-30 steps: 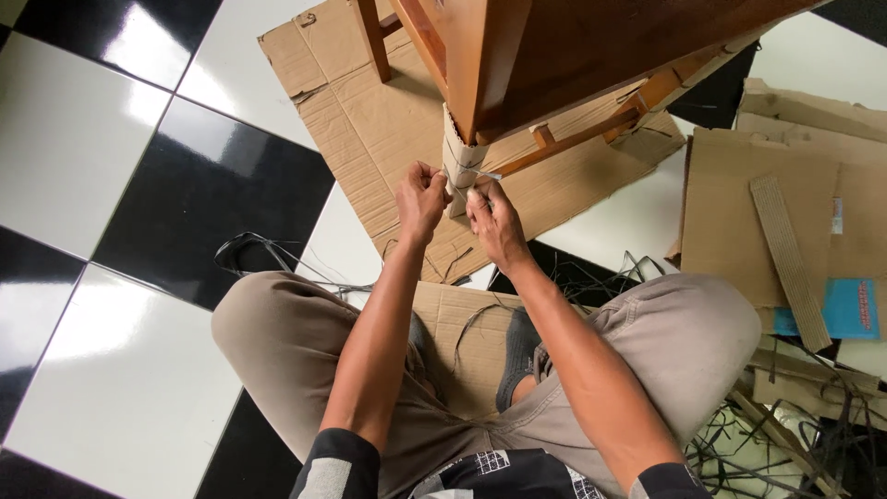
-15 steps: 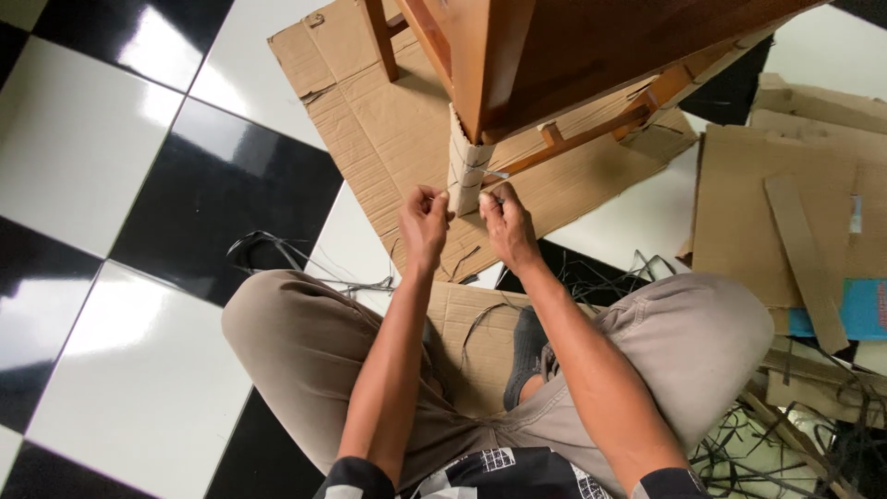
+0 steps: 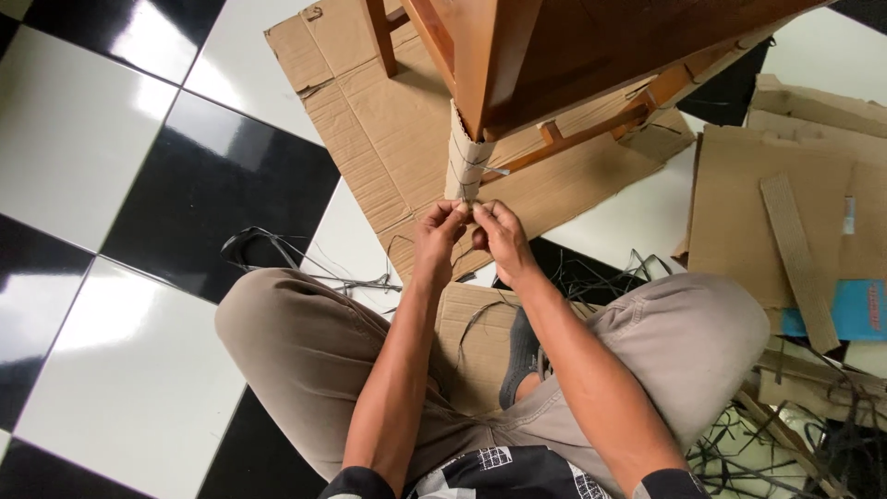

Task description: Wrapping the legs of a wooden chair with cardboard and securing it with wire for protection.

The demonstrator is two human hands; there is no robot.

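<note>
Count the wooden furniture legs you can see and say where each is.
2. One cardboard-wrapped leg stands just above both hands, near the middle; one bare leg stands at the top, on the flat cardboard sheet. Others may be hidden under the furniture.

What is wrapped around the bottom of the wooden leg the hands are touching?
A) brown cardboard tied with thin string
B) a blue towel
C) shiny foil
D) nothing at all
A: the wooden leg has a sleeve of brown cardboard crossed by thin string, and the left hand and right hand meet just below it.
</note>
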